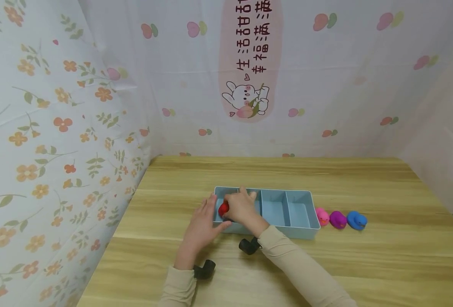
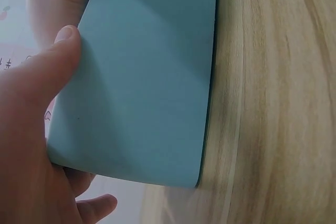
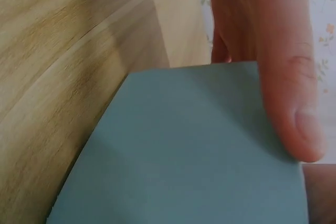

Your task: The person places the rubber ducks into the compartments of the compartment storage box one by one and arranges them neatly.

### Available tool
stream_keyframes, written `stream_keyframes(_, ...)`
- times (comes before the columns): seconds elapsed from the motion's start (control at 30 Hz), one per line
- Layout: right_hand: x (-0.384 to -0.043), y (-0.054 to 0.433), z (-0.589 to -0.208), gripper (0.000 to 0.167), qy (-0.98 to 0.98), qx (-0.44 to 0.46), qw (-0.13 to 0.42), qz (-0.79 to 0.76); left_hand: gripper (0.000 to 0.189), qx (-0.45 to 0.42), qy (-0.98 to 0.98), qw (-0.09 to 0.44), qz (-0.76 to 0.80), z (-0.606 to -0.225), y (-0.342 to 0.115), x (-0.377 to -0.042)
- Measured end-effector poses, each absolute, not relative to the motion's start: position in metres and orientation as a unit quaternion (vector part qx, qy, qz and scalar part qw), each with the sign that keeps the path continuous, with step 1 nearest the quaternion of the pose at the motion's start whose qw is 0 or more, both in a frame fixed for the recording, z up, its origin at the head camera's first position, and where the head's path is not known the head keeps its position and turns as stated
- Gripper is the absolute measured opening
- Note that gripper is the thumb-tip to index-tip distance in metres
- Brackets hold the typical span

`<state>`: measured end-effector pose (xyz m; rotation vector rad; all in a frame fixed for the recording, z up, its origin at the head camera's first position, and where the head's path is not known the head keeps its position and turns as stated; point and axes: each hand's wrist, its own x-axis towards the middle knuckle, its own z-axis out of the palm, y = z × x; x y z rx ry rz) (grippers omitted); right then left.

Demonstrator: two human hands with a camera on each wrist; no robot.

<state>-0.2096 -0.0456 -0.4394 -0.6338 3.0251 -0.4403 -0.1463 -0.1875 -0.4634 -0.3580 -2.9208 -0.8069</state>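
Observation:
A light blue divided box [image 1: 288,230] stands on the table. My left hand [image 1: 201,228] holds its left end, with the thumb [image 2: 65,51] on the front rim and the fingers along the end wall. Inside the leftmost compartment, my right hand [image 1: 243,209] pinches a small red toy [image 1: 223,208], probably a duck like those outside. The fingers cover much of it, and both wrist views hide it behind the box's front wall [image 3: 184,140]. The right hand also blocks most of the second compartment.
Right of the box, a pink duck [image 1: 322,216], a purple duck [image 1: 338,220] and a blue duck [image 1: 356,220] stand in a row on the wooden table [image 1: 395,256]. Printed cloth [image 1: 196,85] hangs behind, and floral cloth [image 1: 57,128] runs along the left side.

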Motion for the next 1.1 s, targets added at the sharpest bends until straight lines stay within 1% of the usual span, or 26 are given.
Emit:
stream_keyframes(0.2, -0.210, -0.047, -0.441, 0.032, 0.970, -0.199, 0.016, -0.142, 0.091, -0.115, -0.955, 0.045, -0.270, -0.466, -0.187, -0.147)
stream_keyframes(0.33, -0.209, -0.046, -0.441, 0.038, 0.970, -0.205, 0.023, -0.126, 0.091, -0.115, -0.954, 0.042, -0.275, -0.466, -0.186, -0.147)
stream_keyframes(0.43, -0.208, -0.044, -0.437, 0.043, 0.970, -0.208, 0.028, -0.127, 0.091, -0.116, -0.953, 0.037, -0.279, -0.466, -0.186, -0.146)
stream_keyframes(0.53, -0.206, -0.041, -0.428, 0.044, 0.965, -0.213, 0.029, -0.150, 0.091, -0.114, -0.952, 0.034, -0.283, -0.467, -0.187, -0.146)
stream_keyframes(0.63, -0.205, -0.038, -0.415, 0.041, 0.959, -0.223, 0.031, -0.175, 0.091, -0.114, -0.952, 0.037, -0.283, -0.467, -0.187, -0.147)
stream_keyframes(0.87, -0.205, -0.021, -0.397, 0.024, 0.950, -0.240, 0.021, -0.198, 0.092, -0.115, -0.953, 0.040, -0.276, -0.467, -0.186, -0.148)
stream_keyframes(1.1, -0.206, 0.002, -0.393, 0.019, 0.946, -0.239, -0.006, -0.221, 0.093, -0.105, -0.954, 0.042, -0.277, -0.468, -0.185, -0.147)
